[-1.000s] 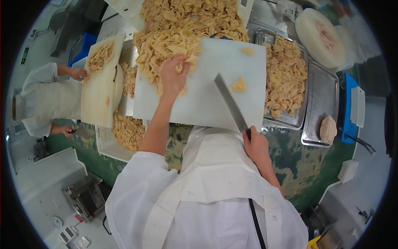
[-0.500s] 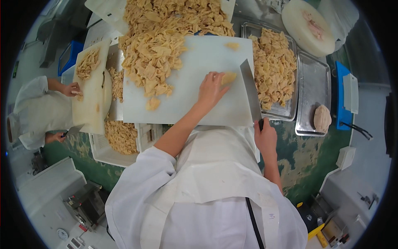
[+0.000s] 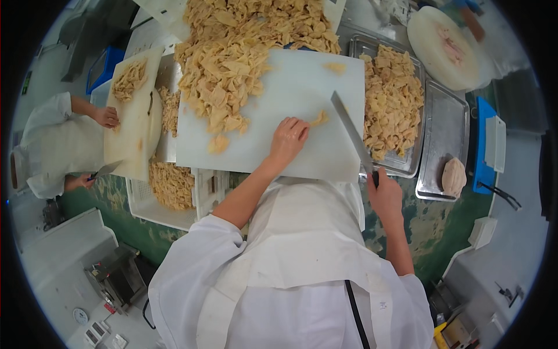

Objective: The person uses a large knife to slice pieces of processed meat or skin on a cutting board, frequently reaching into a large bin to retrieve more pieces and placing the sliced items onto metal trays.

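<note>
Our left hand (image 3: 289, 140) curls by a yellowish piece (image 3: 319, 118), hold unclear; best tucked clear of the knife (image 3: 352, 129) in our closed right hand (image 3: 386, 193).

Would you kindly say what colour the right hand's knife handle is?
The handle is black, shown in the head view.

Metal blade (image 3: 352, 129), smooth plastic board (image 3: 267, 116)

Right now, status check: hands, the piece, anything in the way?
Left hand curled beside small yellowish meat piece on white cutting board, contact unclear. Right hand gripping long-bladed knife. Blade angled between piece and heaped metal tray.
</note>
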The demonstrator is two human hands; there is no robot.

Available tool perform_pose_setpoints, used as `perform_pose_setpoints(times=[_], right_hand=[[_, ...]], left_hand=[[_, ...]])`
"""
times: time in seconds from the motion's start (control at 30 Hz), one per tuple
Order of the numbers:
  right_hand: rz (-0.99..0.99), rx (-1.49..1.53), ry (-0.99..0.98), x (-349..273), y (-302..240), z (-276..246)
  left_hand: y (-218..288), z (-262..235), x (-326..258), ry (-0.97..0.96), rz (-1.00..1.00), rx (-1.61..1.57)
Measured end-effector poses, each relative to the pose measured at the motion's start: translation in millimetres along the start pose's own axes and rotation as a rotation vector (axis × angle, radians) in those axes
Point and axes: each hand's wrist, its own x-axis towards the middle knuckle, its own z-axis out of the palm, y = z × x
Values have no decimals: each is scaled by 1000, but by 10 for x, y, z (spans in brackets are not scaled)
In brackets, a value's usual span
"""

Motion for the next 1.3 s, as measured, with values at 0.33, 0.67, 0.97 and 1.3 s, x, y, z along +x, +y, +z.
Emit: perform_pose_setpoints(times=[0.33, 0.67, 0.97, 1.3], right_hand=[[-12, 71, -72, -196, -308, 249], [-68, 192, -177, -33, -443, 318], [224, 199, 40, 21, 77, 168], [122, 199, 37, 34, -249, 80]], left_hand=[[-478, -767, 413, 241, -117, 233], [-1152, -1362, 1297, -245, -99, 733], [-568, -670, 1171, -246, -577, -734], [-11, 19, 269, -81, 67, -41]])
